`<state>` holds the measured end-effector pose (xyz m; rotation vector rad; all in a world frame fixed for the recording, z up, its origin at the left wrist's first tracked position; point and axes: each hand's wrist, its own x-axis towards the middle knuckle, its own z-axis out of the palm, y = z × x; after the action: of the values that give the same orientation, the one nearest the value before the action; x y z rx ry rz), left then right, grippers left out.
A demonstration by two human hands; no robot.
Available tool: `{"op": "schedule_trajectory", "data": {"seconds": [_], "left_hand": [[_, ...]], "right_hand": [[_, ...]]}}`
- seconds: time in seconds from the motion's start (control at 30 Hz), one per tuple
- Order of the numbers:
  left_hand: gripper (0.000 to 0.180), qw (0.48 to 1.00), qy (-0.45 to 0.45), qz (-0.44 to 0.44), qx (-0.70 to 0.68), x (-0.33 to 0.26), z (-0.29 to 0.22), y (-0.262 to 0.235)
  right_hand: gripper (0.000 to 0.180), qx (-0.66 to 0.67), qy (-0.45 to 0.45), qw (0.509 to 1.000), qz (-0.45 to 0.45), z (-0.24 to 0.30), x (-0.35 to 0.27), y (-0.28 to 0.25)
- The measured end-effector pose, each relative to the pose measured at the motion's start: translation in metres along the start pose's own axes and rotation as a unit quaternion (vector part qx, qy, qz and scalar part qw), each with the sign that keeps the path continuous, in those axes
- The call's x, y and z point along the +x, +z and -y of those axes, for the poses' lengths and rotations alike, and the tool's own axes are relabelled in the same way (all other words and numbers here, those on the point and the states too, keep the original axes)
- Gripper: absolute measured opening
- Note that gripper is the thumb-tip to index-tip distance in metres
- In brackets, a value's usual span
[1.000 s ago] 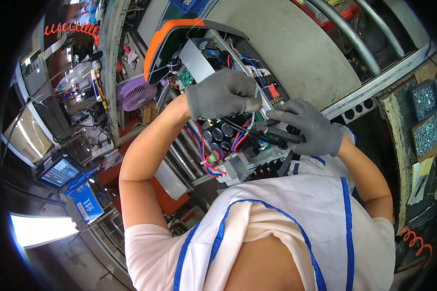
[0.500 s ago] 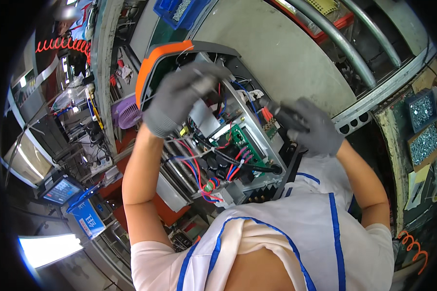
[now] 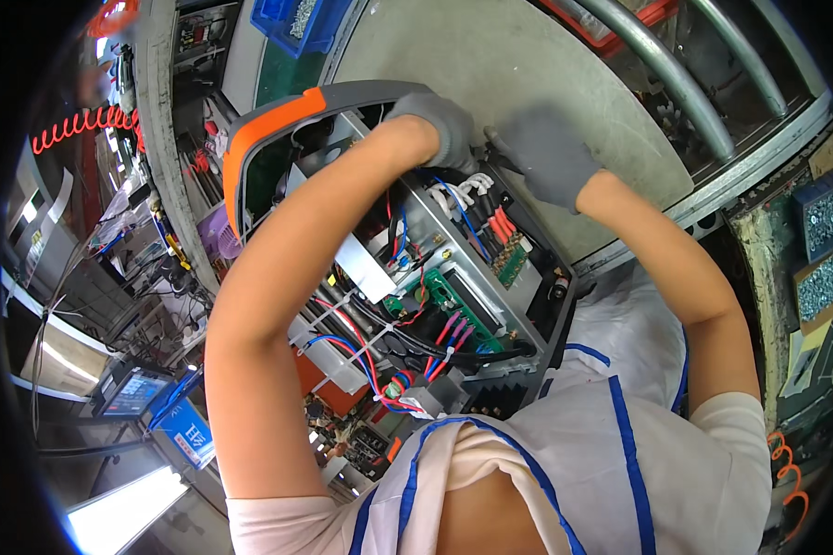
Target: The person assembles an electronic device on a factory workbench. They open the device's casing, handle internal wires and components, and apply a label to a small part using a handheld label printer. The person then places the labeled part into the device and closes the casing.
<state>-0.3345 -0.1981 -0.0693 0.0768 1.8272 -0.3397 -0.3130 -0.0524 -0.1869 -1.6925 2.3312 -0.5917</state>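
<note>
An open machine unit (image 3: 453, 264) with an orange and dark grey casing sits before me, its metal chassis exposed. Inside are a green circuit board (image 3: 458, 301), red and blue wires (image 3: 366, 347) and black cables with red sleeves (image 3: 502, 225). My left hand (image 3: 440, 129), in a grey glove, reaches across the unit to its far end panel; its fingers are mostly hidden. Close by, my gloved right hand (image 3: 548, 157) is blurred and closed around a dark, slim tool (image 3: 502, 148), whose tip points at the same end panel. The tool's exact kind is unclear.
A pale worktop (image 3: 491, 55) extends behind the unit. Blue bin (image 3: 305, 23) with small metal parts is at the far left; metal tubes (image 3: 666, 69) run at the far right. Boxes of screws (image 3: 824, 282) stand right. A purple fan (image 3: 220, 233) is left.
My left hand has moved right and onto the unit's far end. My right hand has gone farther away and left, carrying the dark tool to the end panel. The view has shifted slightly.
</note>
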Motion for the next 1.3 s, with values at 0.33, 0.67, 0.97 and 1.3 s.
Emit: {"op": "schedule_trajectory", "data": {"seconds": [0.33, 0.67, 0.97, 1.3], "left_hand": [[0.032, 0.998, 0.045, 0.036, 0.031, 0.042, 0.019, 0.032], [0.023, 1.000, 0.004, -0.022, 0.012, 0.044, 0.020, 0.029], [0.023, 0.999, 0.006, -0.041, 0.033, 0.048, 0.021, 0.033], [0.028, 0.992, -0.027, -0.019, 0.121, 0.018, 0.067, -0.023]], "right_hand": [[0.031, -0.127, 0.023, 0.991, 0.030, 0.019, 0.011, -0.005], [0.029, -0.114, 0.001, 0.993, 0.033, 0.011, 0.010, -0.010], [0.030, -0.034, 0.018, 0.997, 0.074, 0.014, 0.017, -0.002], [0.048, 0.322, 0.163, 0.931, 0.056, -0.002, 0.001, -0.007]]}}
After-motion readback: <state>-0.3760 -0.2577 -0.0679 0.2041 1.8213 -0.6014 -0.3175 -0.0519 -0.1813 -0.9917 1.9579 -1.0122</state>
